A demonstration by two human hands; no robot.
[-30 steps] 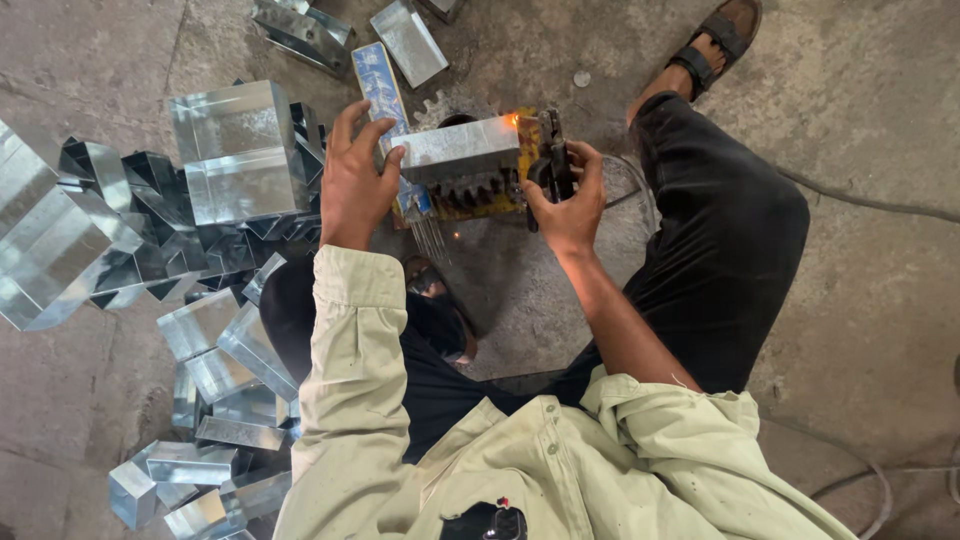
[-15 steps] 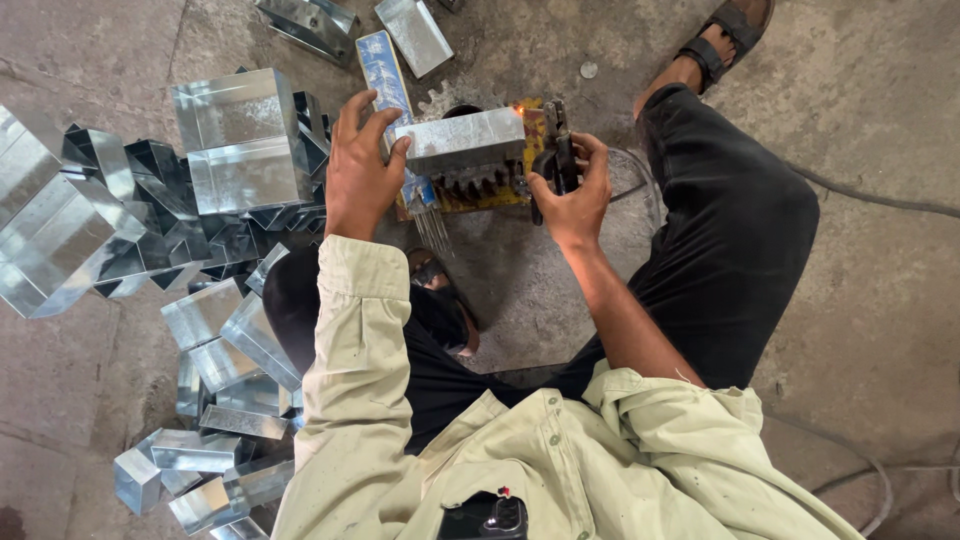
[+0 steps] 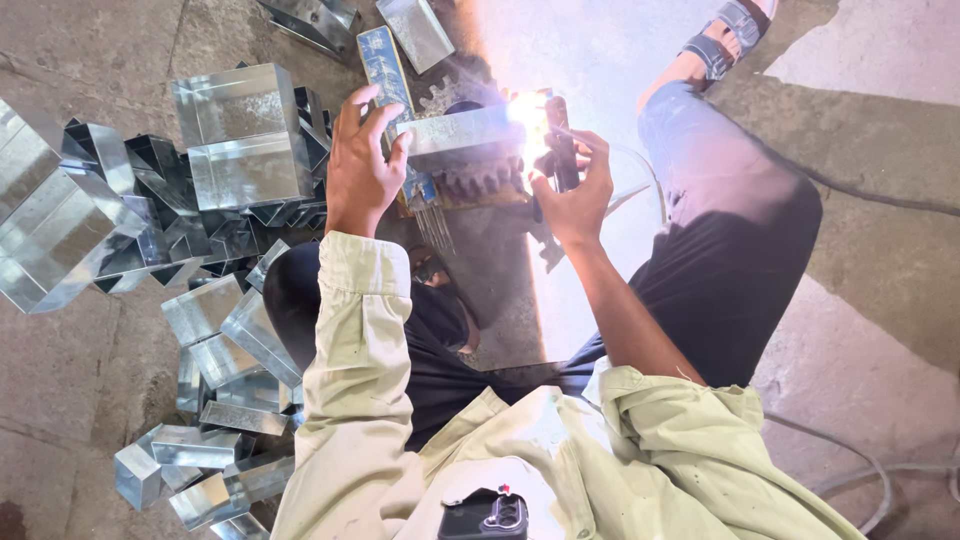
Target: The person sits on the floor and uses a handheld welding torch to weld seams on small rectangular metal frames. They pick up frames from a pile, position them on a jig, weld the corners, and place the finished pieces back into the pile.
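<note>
A shiny sheet-metal box piece (image 3: 462, 130) lies across a dark gear-like block (image 3: 480, 180) on the concrete floor in front of me. My left hand (image 3: 362, 165) presses down on the left end of this piece. My right hand (image 3: 575, 185) grips a dark welding holder (image 3: 557, 140) whose tip meets the piece's right end. A bright white arc glare (image 3: 527, 115) flares at that spot and washes out the floor above it.
Several shiny sheet-metal boxes (image 3: 235, 135) are heaped at the left and lower left. More metal parts (image 3: 415, 30) lie at the top. My sandalled foot (image 3: 725, 35) is at the upper right. A cable (image 3: 880, 470) runs along the floor at the lower right.
A small orange glow at the piece's right end has become a bright white flare. Both hands stay on the piece and the holder.
</note>
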